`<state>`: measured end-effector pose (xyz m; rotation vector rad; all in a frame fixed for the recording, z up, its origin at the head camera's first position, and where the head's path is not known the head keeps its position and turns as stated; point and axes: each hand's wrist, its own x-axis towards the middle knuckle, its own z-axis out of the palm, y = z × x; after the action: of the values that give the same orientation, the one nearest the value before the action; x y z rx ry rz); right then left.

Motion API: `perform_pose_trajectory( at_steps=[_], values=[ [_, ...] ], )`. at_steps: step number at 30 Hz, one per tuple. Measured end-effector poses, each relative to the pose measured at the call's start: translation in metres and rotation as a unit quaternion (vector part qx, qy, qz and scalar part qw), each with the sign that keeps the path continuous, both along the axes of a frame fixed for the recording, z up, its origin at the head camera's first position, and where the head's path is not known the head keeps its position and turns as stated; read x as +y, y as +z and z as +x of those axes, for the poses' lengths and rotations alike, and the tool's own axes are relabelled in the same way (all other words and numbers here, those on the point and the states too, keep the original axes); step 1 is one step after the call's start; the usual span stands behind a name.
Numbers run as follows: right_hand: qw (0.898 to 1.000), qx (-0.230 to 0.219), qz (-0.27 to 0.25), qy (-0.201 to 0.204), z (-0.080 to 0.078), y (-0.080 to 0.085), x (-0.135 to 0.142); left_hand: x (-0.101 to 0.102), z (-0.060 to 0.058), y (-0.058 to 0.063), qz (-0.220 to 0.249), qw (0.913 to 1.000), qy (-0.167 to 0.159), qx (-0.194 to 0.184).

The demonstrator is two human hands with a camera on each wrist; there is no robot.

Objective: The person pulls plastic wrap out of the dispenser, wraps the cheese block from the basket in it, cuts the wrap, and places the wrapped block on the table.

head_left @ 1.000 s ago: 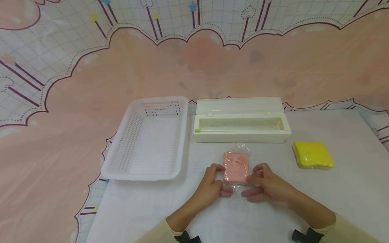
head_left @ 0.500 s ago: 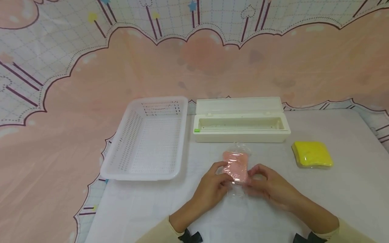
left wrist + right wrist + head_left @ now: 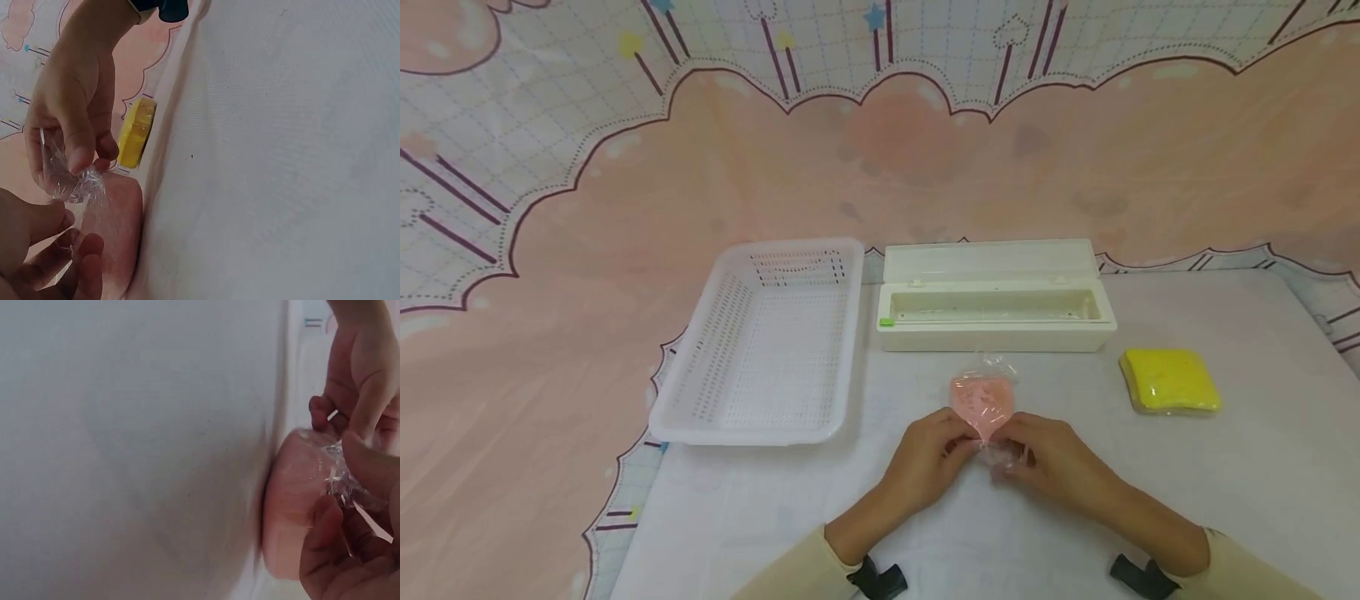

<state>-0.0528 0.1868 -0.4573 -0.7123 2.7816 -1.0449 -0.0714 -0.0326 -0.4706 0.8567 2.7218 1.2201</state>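
A pink block that looks like modelling clay (image 3: 981,396) sits in a clear plastic bag near the middle of the table. My left hand (image 3: 928,454) and right hand (image 3: 1052,458) meet at its near end, fingers pinching the gathered plastic bag (image 3: 87,186). Between them the bag bunches into crinkled folds, and the visible pink narrows to a point toward me. In the right wrist view the block (image 3: 290,500) stands close against the white cloth, thumb and fingers of both hands at the bag's end. A similar yellow wrapped block (image 3: 1171,382) lies to the right.
A white perforated basket (image 3: 842,417) stands at the left. Behind the pink block is a long cream box (image 3: 1000,339) with its lid raised and a green tab at its left corner. White cloth (image 3: 1262,500) covers the table; a patterned peach curtain hangs behind.
Both hands have closed in on the near end of the pink block. The loose plastic that lay flat there is now bunched between my fingers. Basket, box and yellow block stay put.
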Motion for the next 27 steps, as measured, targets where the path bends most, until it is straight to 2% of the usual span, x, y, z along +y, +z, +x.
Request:
perform_pose_trajectory(
  at_steps=[2, 5, 11, 17, 23, 27],
  values=[
    [1.0, 0.021, 0.006, -0.01, -0.002, -0.001, -0.001, 0.001, 0.0, 0.0, 0.002, 0.9999, -0.002, -0.01],
    [0.999, 0.027, 0.014, -0.016, -0.005, 0.0, 0.0, 0.001, 0.0, 0.0, 0.0, 0.9999, -0.003, -0.015],
    [1.0, 0.012, 0.002, 0.011, -0.011, 0.001, 0.001, 0.001, -0.002, 0.001, -0.028, 0.9996, 0.005, 0.007],
    [1.0, -0.02, -0.018, 0.006, -0.02, -0.004, -0.001, -0.002, -0.006, -0.003, -0.009, 0.9999, 0.007, -0.008],
    [0.998, -0.059, -0.024, -0.028, -0.027, -0.006, -0.002, 0.0, -0.008, -0.005, 0.001, 0.9995, 0.023, -0.02],
    [0.992, -0.108, -0.03, -0.059, -0.03, -0.007, -0.002, 0.001, -0.01, -0.005, 0.0, 0.9992, 0.034, -0.023]
  ],
)
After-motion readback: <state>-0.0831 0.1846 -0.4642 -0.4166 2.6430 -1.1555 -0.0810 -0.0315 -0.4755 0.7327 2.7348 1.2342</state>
